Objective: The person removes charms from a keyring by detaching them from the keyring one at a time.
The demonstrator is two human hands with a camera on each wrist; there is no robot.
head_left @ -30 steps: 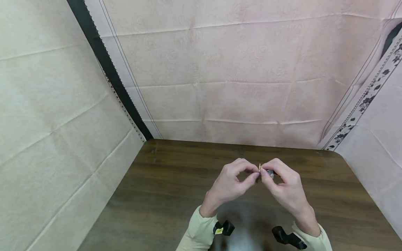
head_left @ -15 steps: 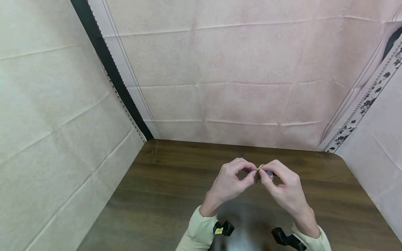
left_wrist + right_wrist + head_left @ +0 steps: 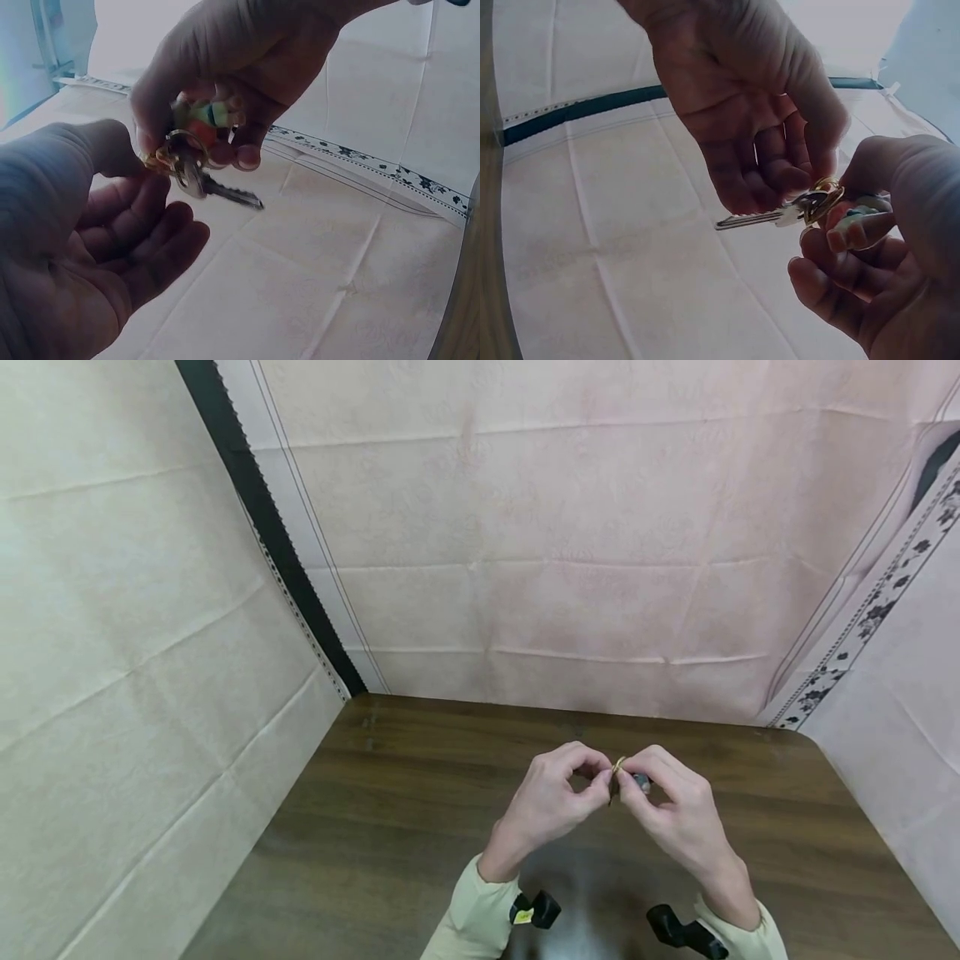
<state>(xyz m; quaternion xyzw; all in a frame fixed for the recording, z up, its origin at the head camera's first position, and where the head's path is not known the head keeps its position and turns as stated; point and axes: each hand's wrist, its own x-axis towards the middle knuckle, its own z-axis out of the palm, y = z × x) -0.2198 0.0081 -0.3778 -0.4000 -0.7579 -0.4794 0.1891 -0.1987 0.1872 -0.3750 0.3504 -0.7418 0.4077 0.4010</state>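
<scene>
Both hands meet above the brown table in the head view. My left hand [image 3: 555, 797] pinches the edge of a gold key ring [image 3: 193, 142] between thumb and forefinger; its other fingers are loosely bent. From the opposite side my right hand [image 3: 675, 810] grips the ring with thumb and fingertips. A small figurine charm [image 3: 206, 116] in pale green and orange sits among the right fingers, partly covered by them. Attached at the ring, a silver key [image 3: 761, 219] points away from the fingers in the wrist views. Fingertips hide the exact pinch points.
The brown wooden table [image 3: 420, 793] stretches under both hands. Pale cloth [image 3: 570, 552] hangs behind it and along both sides, with a dark strip [image 3: 262, 518] at the left corner. Black wrist cameras [image 3: 546, 908] are worn at the sleeves.
The gold ring between the fingertips has turned and tilted, and the hands have shifted very slightly left. Both hands keep their pinch. The head view has moved slightly.
</scene>
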